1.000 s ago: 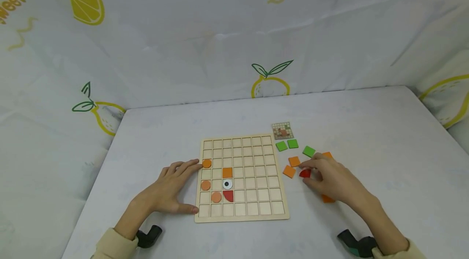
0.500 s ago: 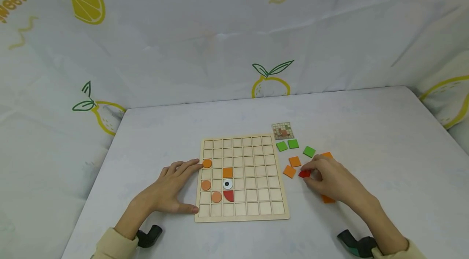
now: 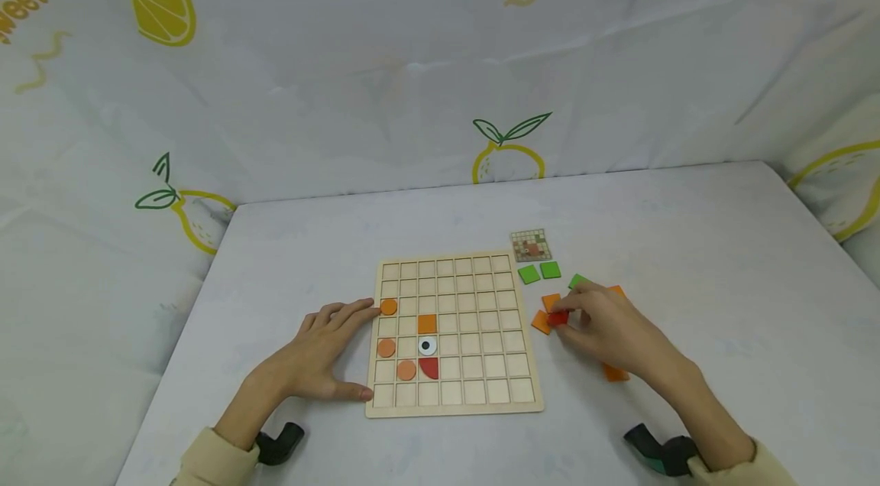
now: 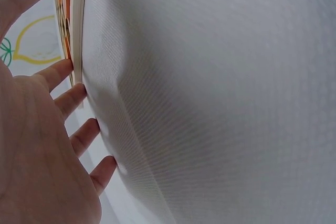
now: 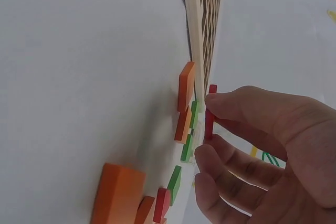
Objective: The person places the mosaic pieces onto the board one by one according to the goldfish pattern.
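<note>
Red and flat, one small tile (image 3: 558,319) is pinched between thumb and fingers of the person's right hand (image 3: 608,325), held above the table (image 3: 289,257) near two orange squares (image 3: 541,322), right of the wooden grid board (image 3: 471,302). The left hand (image 3: 316,354) lies with fingers spread, fingertips and thumb tip touching the board's left edge.

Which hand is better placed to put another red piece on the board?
Probably the right hand: it pinches a red piece beside the board. The left hand touches the board's left edge, holding no piece.
</note>
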### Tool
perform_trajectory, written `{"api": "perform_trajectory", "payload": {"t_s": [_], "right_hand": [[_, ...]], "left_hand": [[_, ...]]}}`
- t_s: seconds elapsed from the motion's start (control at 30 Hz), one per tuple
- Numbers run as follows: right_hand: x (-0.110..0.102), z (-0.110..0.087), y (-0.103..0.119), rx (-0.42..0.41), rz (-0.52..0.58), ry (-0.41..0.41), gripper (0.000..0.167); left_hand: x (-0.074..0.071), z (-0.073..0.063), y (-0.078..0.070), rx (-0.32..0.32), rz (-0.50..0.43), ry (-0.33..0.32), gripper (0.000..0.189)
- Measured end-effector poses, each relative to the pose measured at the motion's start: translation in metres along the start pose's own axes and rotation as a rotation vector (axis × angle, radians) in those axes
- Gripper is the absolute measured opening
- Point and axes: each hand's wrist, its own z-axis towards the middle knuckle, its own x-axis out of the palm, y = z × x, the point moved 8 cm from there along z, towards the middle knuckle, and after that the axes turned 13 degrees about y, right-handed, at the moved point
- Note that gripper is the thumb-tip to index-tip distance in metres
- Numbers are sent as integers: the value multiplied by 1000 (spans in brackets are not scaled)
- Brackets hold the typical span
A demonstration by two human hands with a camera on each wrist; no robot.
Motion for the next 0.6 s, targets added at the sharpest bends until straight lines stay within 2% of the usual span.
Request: {"api": "perform_trajectory", "payload": {"t_s": [0.17,0.4,0.6], "right_hand": [[0,5,9,-33,8,-1,24],[1,19,31,-113,-90,3,16],[8,28,44,-133,-66,42,17]], "left_hand": [[1,0,0,2,2,-2,108],[0,0,0,0,5,-7,108],[1,1,1,1,6,-6,108]]}}
